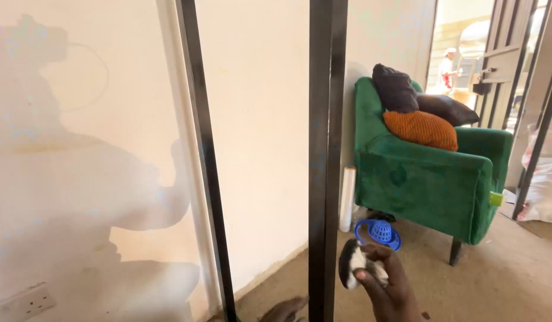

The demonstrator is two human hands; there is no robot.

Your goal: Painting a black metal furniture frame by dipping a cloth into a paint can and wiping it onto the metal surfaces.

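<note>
A pale wall point(258, 119) is filling the left and middle of the view, and a broad shadow is falling across its left part. Two dark metal bars are standing in front of it: a thin bar point(204, 161) leaning slightly at the left, and a thick post point(325, 149) running top to bottom at the centre. On the right, a green sofa point(425, 179) is sitting on the dusty floor point(508, 274), carrying a black cushion point(395, 88), a dark cushion point(446, 109) and an orange cushion point(422, 129). Far right, a doorway point(461, 53) is opening to bright daylight, where another person point(447, 70) is standing well away. A white roll point(347, 200) is leaning against the wall beside the sofa, and a blue basket point(380, 232) is lying on the floor near it.

The right hand point(389, 286) is gripping a black-and-white cloth point(353, 265), bunched tight, low and near, just right of the post. The left hand point(285, 310) is showing only partly at the bottom edge, left of the post; its grip cannot be told.
</note>
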